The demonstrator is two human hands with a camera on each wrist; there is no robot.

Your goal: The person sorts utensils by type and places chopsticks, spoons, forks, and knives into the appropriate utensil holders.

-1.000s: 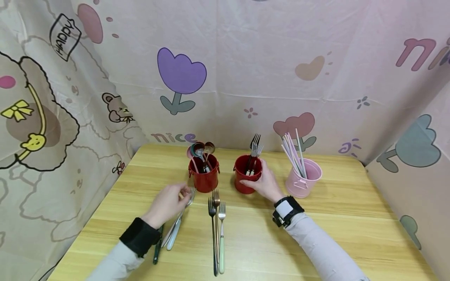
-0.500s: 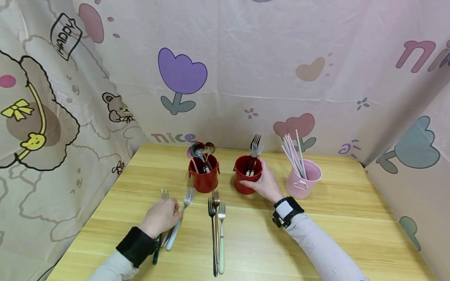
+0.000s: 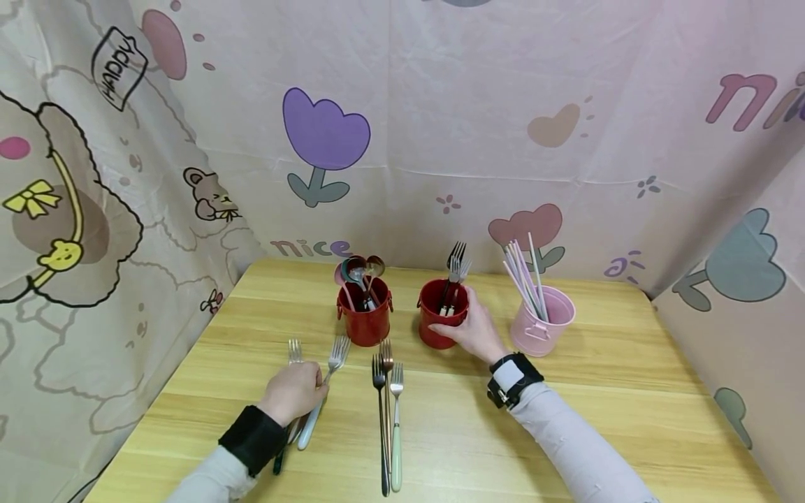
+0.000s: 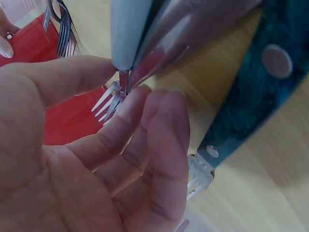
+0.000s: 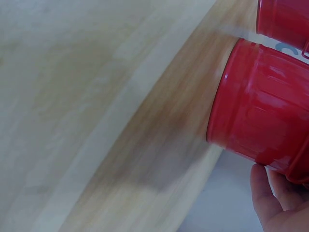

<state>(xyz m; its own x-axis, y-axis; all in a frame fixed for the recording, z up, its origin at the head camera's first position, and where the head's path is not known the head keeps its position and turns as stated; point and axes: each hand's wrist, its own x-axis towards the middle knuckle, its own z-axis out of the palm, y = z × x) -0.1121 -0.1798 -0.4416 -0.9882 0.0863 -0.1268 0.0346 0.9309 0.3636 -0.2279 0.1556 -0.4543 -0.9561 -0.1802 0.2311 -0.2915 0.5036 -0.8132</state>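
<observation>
A pale wooden counter (image 3: 566, 391) stands in a nook hung on three sides with a pink cloth backdrop (image 3: 440, 126) printed with tulips, hearts and a cartoon bear. Near the back of the counter stand three small buckets in a row: a red bucket of spoons (image 3: 365, 318), a red bucket of forks (image 3: 440, 323) and, to the right, a pink bucket of straws (image 3: 546, 323). In front of the spoon bucket three forks (image 3: 386, 419) lie side by side, tines toward the buckets. To their left lies a second group of forks (image 3: 314, 391), among them a pale-handled one and a dark green-handled one. The left hand (image 3: 294, 392) rests over this group, its fingers curled down around the handles; the left wrist view shows the fingertips (image 4: 154, 116) pressed against a pale handle and a shiny metal one, with the green handle just beside. The right hand (image 3: 478, 328) grips the fork bucket from its right side, thumb and fingers wrapped around the wall.
</observation>
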